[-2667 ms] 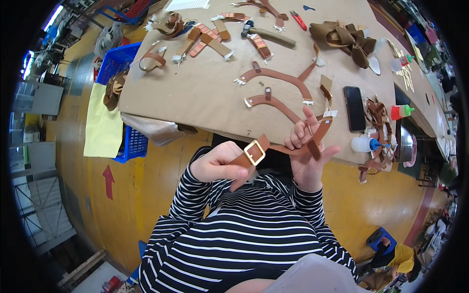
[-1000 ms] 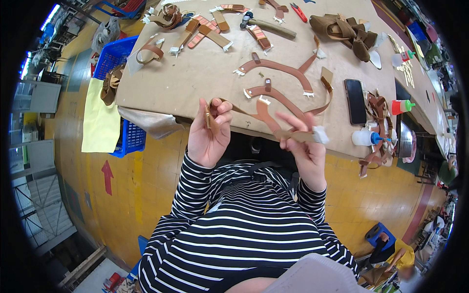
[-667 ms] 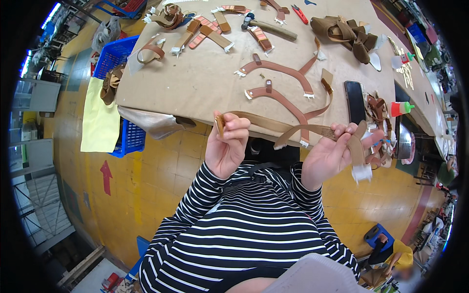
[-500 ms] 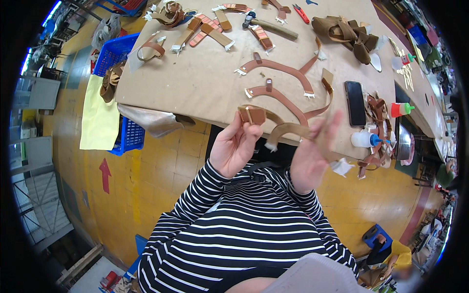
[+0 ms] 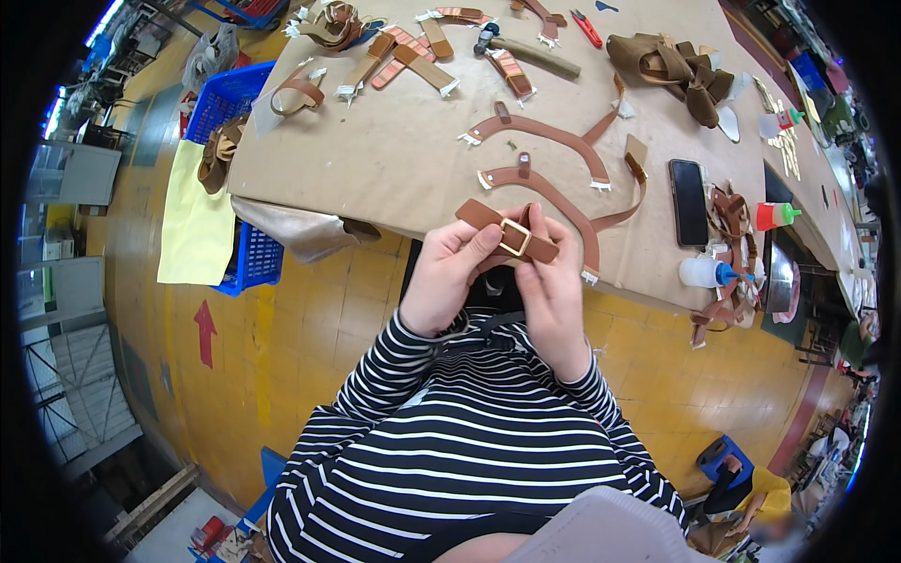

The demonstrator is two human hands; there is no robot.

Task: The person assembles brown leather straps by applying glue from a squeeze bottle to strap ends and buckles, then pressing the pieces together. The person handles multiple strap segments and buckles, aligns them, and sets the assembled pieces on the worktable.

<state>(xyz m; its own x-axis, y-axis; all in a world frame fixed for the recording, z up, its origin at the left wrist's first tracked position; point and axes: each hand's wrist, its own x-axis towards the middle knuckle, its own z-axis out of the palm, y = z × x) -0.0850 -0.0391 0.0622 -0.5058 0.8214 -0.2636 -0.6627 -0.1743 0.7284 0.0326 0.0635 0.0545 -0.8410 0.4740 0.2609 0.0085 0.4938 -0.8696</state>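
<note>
I hold a brown leather strap (image 5: 488, 219) with a square gold buckle (image 5: 513, 236) just over the table's near edge. My left hand (image 5: 452, 274) grips the strap's left end, thumb laid along it toward the buckle. My right hand (image 5: 552, 283) pinches the strap at the buckle's right side. The strap's long tail (image 5: 584, 233) loops away to the right over the tabletop. Both sleeves are black-and-white striped.
The brown paper-covered table (image 5: 394, 159) carries several more leather straps (image 5: 549, 136), a hammer (image 5: 526, 52), red snips (image 5: 587, 28), a black phone (image 5: 690, 202), glue bottles (image 5: 704, 273) and a heap of brown pieces (image 5: 676, 66). A blue crate (image 5: 221, 94) and yellow sheet (image 5: 194, 225) stand left.
The strap was stretched wide between my hands, then gathered in. Both hands have come together at the buckle near the table edge.
</note>
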